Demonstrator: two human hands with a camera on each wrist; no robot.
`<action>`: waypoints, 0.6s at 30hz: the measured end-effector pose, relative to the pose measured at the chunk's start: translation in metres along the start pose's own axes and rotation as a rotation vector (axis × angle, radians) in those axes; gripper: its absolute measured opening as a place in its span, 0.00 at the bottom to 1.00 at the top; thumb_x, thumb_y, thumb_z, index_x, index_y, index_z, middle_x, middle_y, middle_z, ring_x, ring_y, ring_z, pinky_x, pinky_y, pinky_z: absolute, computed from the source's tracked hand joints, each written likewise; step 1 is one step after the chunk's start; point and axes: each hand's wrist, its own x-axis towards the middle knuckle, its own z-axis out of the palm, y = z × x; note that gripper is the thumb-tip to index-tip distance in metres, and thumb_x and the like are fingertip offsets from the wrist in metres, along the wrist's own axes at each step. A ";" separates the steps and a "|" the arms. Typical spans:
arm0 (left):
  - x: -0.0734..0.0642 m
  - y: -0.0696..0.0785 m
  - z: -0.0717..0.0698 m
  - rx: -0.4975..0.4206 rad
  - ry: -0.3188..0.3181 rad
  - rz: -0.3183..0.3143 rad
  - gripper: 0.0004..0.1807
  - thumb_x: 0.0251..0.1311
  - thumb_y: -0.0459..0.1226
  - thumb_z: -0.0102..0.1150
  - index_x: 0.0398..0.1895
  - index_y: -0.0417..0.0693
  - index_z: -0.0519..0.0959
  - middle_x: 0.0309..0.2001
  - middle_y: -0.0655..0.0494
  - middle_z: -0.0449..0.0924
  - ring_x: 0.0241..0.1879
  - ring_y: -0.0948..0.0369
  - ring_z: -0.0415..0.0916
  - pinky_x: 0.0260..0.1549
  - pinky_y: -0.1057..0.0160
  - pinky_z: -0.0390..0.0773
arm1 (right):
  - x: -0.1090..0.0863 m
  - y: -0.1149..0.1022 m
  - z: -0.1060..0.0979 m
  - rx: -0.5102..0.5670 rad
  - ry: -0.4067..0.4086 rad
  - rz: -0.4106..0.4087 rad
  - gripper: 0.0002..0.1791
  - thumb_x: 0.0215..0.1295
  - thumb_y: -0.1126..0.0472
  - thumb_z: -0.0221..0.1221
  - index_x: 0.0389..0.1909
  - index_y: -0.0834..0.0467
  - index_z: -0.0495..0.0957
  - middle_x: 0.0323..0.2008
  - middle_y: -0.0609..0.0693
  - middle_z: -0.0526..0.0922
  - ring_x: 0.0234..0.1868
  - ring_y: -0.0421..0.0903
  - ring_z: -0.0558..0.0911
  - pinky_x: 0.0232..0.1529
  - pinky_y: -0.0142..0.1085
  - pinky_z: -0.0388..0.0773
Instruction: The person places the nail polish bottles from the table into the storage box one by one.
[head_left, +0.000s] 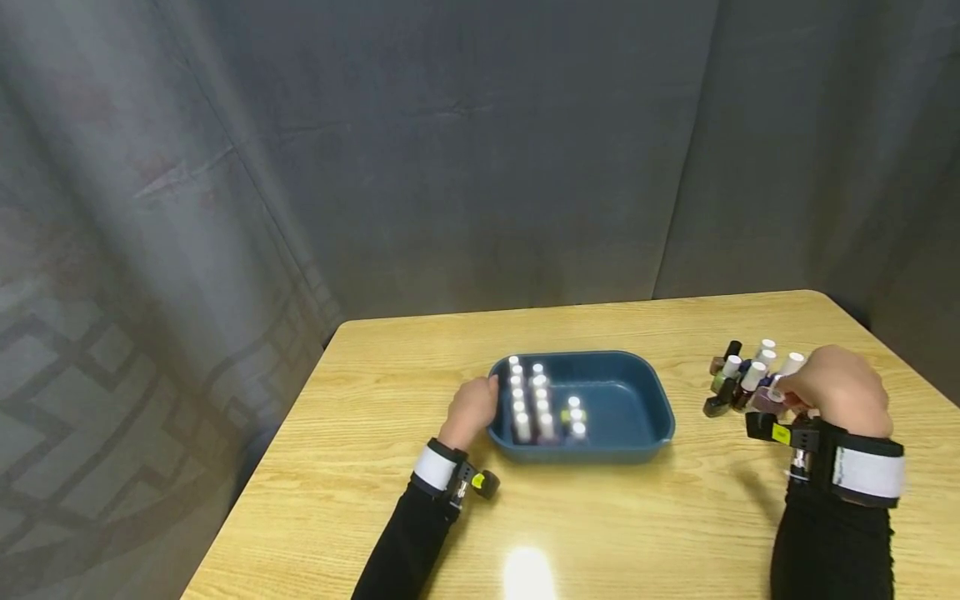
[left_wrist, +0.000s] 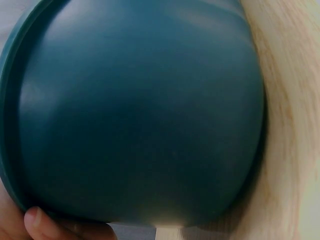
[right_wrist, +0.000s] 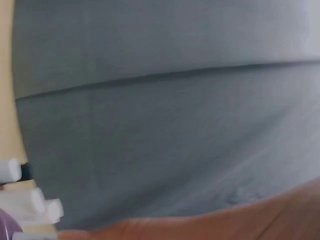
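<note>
A blue plastic bin (head_left: 592, 454) lies on the wooden table. My left hand (head_left: 474, 408) holds it at its left end; in the left wrist view, fingertips (left_wrist: 37, 222) show at the rim. Inside the bin, white-capped nail polish bottles (head_left: 542, 404) stand in two long rows and one short row toward the left. On the right, my right hand (head_left: 843, 390) pinches the white cap of a mauve nail polish bottle (head_left: 767, 402) beside a group of others. In the right wrist view, a fingertip (right_wrist: 72, 235) meets that cap (right_wrist: 32, 236).
Several nail polish bottles (head_left: 748, 382) with white or black caps cluster left of my right hand, near the table's (head_left: 405, 358) right side. A grey curtain (head_left: 480, 167) hangs behind the table. The bin's right half shows its bare floor.
</note>
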 end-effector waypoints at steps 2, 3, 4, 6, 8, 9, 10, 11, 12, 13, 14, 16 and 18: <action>0.000 0.001 -0.001 0.000 -0.003 -0.003 0.28 0.71 0.48 0.30 0.34 0.37 0.78 0.32 0.43 0.78 0.25 0.55 0.71 0.19 0.62 0.69 | -0.005 -0.004 -0.003 -0.003 0.009 -0.042 0.19 0.57 0.59 0.52 0.13 0.65 0.78 0.13 0.51 0.76 0.20 0.50 0.72 0.20 0.37 0.63; 0.000 0.001 -0.001 -0.001 -0.001 -0.004 0.28 0.71 0.48 0.30 0.33 0.37 0.78 0.32 0.43 0.78 0.25 0.55 0.71 0.19 0.62 0.69 | -0.008 -0.006 -0.004 -0.004 0.016 -0.072 0.19 0.58 0.59 0.52 0.13 0.65 0.78 0.12 0.50 0.76 0.20 0.49 0.72 0.20 0.37 0.63; -0.001 0.001 -0.001 0.000 0.002 -0.002 0.28 0.71 0.48 0.30 0.33 0.37 0.78 0.32 0.43 0.79 0.25 0.55 0.72 0.19 0.62 0.69 | -0.010 -0.010 -0.004 -0.002 0.017 -0.092 0.20 0.58 0.58 0.51 0.13 0.65 0.78 0.11 0.49 0.75 0.19 0.48 0.72 0.19 0.36 0.63; -0.002 0.002 -0.002 0.002 0.006 -0.001 0.28 0.71 0.47 0.31 0.33 0.37 0.78 0.32 0.42 0.79 0.26 0.55 0.72 0.19 0.62 0.69 | -0.015 -0.017 -0.003 -0.005 0.039 -0.150 0.19 0.59 0.59 0.51 0.14 0.66 0.78 0.10 0.48 0.74 0.17 0.47 0.72 0.18 0.36 0.63; -0.002 0.002 -0.002 0.002 0.007 0.000 0.28 0.71 0.47 0.31 0.33 0.37 0.78 0.32 0.42 0.79 0.25 0.55 0.72 0.18 0.62 0.69 | -0.019 -0.025 -0.001 -0.013 0.062 -0.216 0.18 0.60 0.59 0.51 0.16 0.66 0.78 0.11 0.47 0.73 0.16 0.46 0.71 0.17 0.36 0.62; -0.003 0.002 -0.002 0.001 0.006 0.000 0.28 0.71 0.47 0.31 0.33 0.37 0.78 0.32 0.43 0.79 0.25 0.55 0.72 0.18 0.62 0.68 | -0.021 -0.029 0.000 -0.010 0.072 -0.232 0.17 0.60 0.60 0.52 0.18 0.67 0.79 0.11 0.48 0.73 0.16 0.46 0.70 0.17 0.36 0.62; -0.003 0.002 -0.002 0.000 0.004 0.000 0.28 0.71 0.47 0.31 0.33 0.37 0.78 0.32 0.43 0.79 0.25 0.55 0.71 0.18 0.63 0.68 | -0.024 -0.034 0.001 -0.016 0.088 -0.255 0.17 0.60 0.60 0.53 0.20 0.68 0.79 0.12 0.48 0.74 0.17 0.47 0.70 0.18 0.35 0.61; -0.003 0.002 -0.002 -0.002 0.001 -0.002 0.28 0.71 0.47 0.31 0.33 0.37 0.78 0.31 0.44 0.78 0.24 0.55 0.71 0.18 0.63 0.68 | -0.026 -0.039 0.002 -0.021 0.108 -0.280 0.16 0.60 0.60 0.53 0.21 0.69 0.79 0.12 0.48 0.74 0.18 0.47 0.70 0.18 0.35 0.60; -0.003 0.002 -0.002 -0.005 -0.001 -0.004 0.28 0.71 0.47 0.31 0.34 0.37 0.78 0.31 0.44 0.78 0.24 0.56 0.71 0.18 0.63 0.68 | -0.028 -0.044 0.004 -0.019 0.116 -0.298 0.16 0.60 0.60 0.54 0.23 0.69 0.79 0.12 0.48 0.75 0.18 0.47 0.70 0.18 0.35 0.60; -0.003 0.003 -0.002 -0.006 0.000 -0.004 0.28 0.71 0.47 0.31 0.34 0.37 0.78 0.30 0.44 0.78 0.24 0.56 0.71 0.17 0.64 0.68 | -0.030 -0.049 0.005 -0.019 0.120 -0.311 0.16 0.60 0.59 0.54 0.27 0.71 0.79 0.13 0.49 0.76 0.19 0.46 0.71 0.19 0.34 0.60; -0.003 0.003 -0.002 -0.008 -0.001 -0.005 0.28 0.71 0.47 0.31 0.34 0.37 0.78 0.30 0.45 0.77 0.24 0.56 0.70 0.17 0.64 0.67 | -0.032 -0.055 0.007 -0.009 0.123 -0.317 0.17 0.60 0.59 0.55 0.30 0.72 0.79 0.14 0.50 0.77 0.20 0.46 0.72 0.20 0.34 0.60; -0.003 0.004 -0.003 -0.008 -0.001 -0.008 0.27 0.71 0.47 0.31 0.33 0.37 0.78 0.30 0.45 0.77 0.24 0.56 0.70 0.17 0.63 0.67 | -0.035 -0.067 0.012 -0.012 0.153 -0.352 0.17 0.60 0.58 0.55 0.33 0.72 0.79 0.15 0.51 0.78 0.20 0.46 0.73 0.20 0.33 0.60; -0.003 0.004 -0.003 -0.008 0.001 -0.011 0.28 0.71 0.47 0.31 0.34 0.37 0.78 0.30 0.44 0.78 0.24 0.56 0.70 0.17 0.63 0.67 | -0.038 -0.079 0.017 0.002 0.170 -0.388 0.17 0.60 0.58 0.56 0.34 0.71 0.79 0.17 0.53 0.79 0.21 0.46 0.74 0.20 0.33 0.61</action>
